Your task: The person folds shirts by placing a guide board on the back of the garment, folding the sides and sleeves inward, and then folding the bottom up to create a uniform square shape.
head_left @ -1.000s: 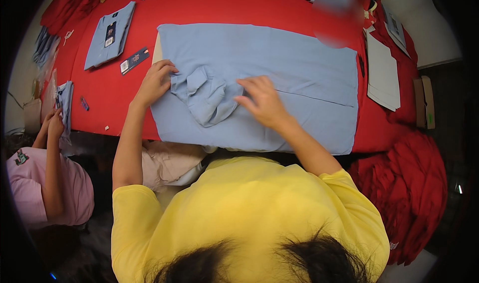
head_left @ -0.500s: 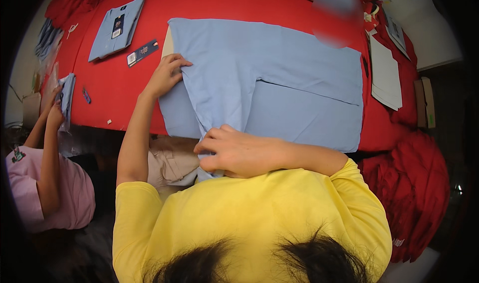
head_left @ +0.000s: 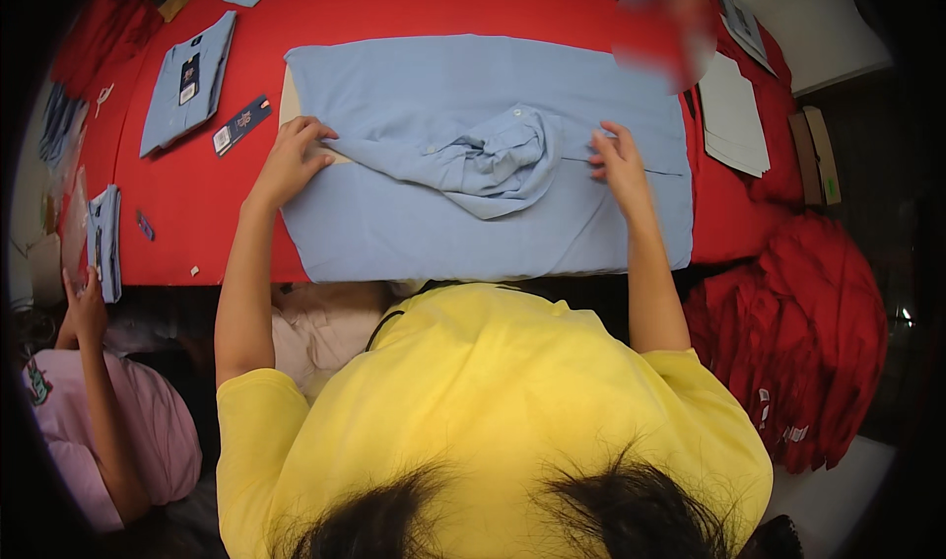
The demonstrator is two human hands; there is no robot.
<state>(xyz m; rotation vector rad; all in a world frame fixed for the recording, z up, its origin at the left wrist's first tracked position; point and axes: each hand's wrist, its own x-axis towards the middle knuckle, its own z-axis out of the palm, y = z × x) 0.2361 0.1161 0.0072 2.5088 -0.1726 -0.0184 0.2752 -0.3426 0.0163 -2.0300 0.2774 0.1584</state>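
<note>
A light blue shirt [head_left: 414, 229] lies spread and partly folded in front of me. One sleeve [head_left: 507, 160] is bunched on top of it, its buttoned cuff end turned up around the middle. Along the shirt's left edge a strip of cream-coloured sheet [head_left: 290, 98] peeks out. My left hand [head_left: 289, 163] rests on that edge where the sleeve fold begins, thumb and fingers apart. To the right of the bunched sleeve, my right hand [head_left: 621, 170] hovers over or lightly touches the shirt, its fingers spread and holding nothing.
A folded blue shirt [head_left: 187, 86] and a dark tag [head_left: 241, 125] lie left on the red-covered table [head_left: 394, 7]. White sheets [head_left: 731, 115] are at right. Red garments [head_left: 798, 332] hang beside me. At far left a co-worker's hand [head_left: 87, 308] is beside another folded shirt [head_left: 105, 239].
The sleeve my right hand gripped near my body now lies bunched on the shirt. That hand has let go and moved forward and right. My left hand stays at the left edge.
</note>
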